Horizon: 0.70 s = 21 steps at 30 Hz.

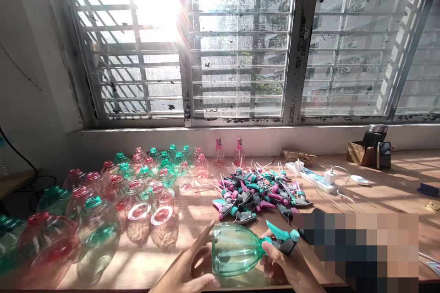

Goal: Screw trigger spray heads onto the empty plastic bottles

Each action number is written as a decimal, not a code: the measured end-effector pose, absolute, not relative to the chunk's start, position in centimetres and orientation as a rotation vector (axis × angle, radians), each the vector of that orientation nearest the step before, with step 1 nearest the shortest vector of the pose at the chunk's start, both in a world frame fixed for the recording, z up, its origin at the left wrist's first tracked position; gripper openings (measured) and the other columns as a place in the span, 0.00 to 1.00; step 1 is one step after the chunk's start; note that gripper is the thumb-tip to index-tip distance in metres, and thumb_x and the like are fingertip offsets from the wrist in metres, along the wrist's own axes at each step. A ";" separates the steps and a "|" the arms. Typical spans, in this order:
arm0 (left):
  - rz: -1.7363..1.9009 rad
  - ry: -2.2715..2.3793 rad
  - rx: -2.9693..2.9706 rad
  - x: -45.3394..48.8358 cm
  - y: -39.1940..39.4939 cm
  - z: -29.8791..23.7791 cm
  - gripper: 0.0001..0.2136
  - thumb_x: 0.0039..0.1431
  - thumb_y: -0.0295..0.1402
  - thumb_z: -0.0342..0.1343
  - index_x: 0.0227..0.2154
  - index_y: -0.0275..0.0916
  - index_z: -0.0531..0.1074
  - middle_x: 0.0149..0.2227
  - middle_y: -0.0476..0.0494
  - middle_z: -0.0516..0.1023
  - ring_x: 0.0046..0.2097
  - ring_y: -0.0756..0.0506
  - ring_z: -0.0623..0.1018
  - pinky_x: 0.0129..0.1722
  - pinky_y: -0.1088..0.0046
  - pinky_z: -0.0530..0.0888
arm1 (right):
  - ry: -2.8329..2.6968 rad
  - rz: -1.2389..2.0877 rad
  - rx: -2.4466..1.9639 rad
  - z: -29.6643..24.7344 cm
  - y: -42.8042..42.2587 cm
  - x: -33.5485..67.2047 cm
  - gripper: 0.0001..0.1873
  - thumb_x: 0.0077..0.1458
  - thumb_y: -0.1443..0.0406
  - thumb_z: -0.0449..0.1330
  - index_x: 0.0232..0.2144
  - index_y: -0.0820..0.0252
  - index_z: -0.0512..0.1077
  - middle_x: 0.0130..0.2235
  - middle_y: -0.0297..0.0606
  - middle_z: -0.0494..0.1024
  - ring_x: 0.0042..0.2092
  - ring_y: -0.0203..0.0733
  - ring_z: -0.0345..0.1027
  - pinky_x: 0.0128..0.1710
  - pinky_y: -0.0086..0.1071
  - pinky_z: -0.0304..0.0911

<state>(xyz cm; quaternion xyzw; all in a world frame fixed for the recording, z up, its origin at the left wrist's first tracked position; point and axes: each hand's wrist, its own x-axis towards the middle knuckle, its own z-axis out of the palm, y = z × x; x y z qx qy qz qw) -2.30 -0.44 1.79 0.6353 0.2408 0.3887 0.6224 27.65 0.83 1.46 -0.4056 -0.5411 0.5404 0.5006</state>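
A clear green bottle (235, 249) lies on its side near the table's front edge, its base to the left. My left hand (192, 263) cups the base end, thumb below and fingers above. At the neck, my right hand (280, 263) grips the collar of a grey and teal trigger spray head (283, 237), which sits on the bottle's mouth. How tightly it is fastened cannot be seen. Just beyond the bottle is a heap of loose trigger spray heads (257, 192) in grey, pink and teal, with thin white tubes.
Several open pink and green bottles, including a green-rimmed bottle (98, 222), stand at left. Two pink bottles with spray heads (239, 152) stand by the wall. Behind the heap are a basket (299, 156) and a power strip (314, 178); a cardboard box (359, 153) stands back right. A blurred patch hides the lower right.
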 end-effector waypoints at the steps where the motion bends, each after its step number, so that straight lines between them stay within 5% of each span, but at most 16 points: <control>1: 0.895 0.571 1.457 -2.4 -0.4 1.6 0.44 0.63 0.41 0.69 0.72 0.65 0.46 0.65 0.45 0.75 0.68 0.34 0.70 0.69 0.49 0.63 | -1.309 1.311 -0.983 1.4 0.9 27.6 0.29 0.46 0.36 0.68 0.33 0.52 0.78 0.22 0.36 0.78 0.22 0.50 0.74 0.28 0.46 0.73; 5: 0.901 0.602 1.503 -2.6 -0.1 1.3 0.42 0.61 0.44 0.69 0.72 0.61 0.51 0.67 0.43 0.72 0.69 0.33 0.69 0.70 0.49 0.61 | -1.310 1.313 -0.993 1.3 1.1 27.6 0.28 0.45 0.37 0.70 0.32 0.52 0.78 0.21 0.33 0.76 0.21 0.49 0.73 0.26 0.46 0.74; 10: 0.878 0.641 1.561 -2.4 -0.2 1.5 0.39 0.68 0.45 0.61 0.72 0.66 0.42 0.70 0.44 0.68 0.68 0.35 0.69 0.67 0.56 0.68 | -1.292 1.300 -0.980 0.6 1.4 27.5 0.28 0.46 0.38 0.70 0.32 0.54 0.77 0.22 0.34 0.78 0.19 0.46 0.72 0.23 0.41 0.71; 14: 0.886 0.723 1.610 -2.8 -0.1 0.9 0.43 0.66 0.46 0.64 0.74 0.61 0.41 0.73 0.42 0.63 0.71 0.31 0.65 0.68 0.53 0.66 | -1.283 1.294 -0.960 -0.5 1.8 27.3 0.30 0.45 0.37 0.70 0.32 0.56 0.75 0.22 0.34 0.79 0.18 0.40 0.70 0.19 0.33 0.65; 21: 0.883 0.723 1.620 -3.0 0.1 0.7 0.39 0.66 0.41 0.65 0.73 0.59 0.50 0.73 0.43 0.63 0.73 0.31 0.61 0.69 0.52 0.64 | -1.280 1.320 -0.909 -2.4 2.6 27.2 0.33 0.45 0.37 0.71 0.35 0.59 0.75 0.22 0.33 0.80 0.17 0.36 0.68 0.18 0.27 0.61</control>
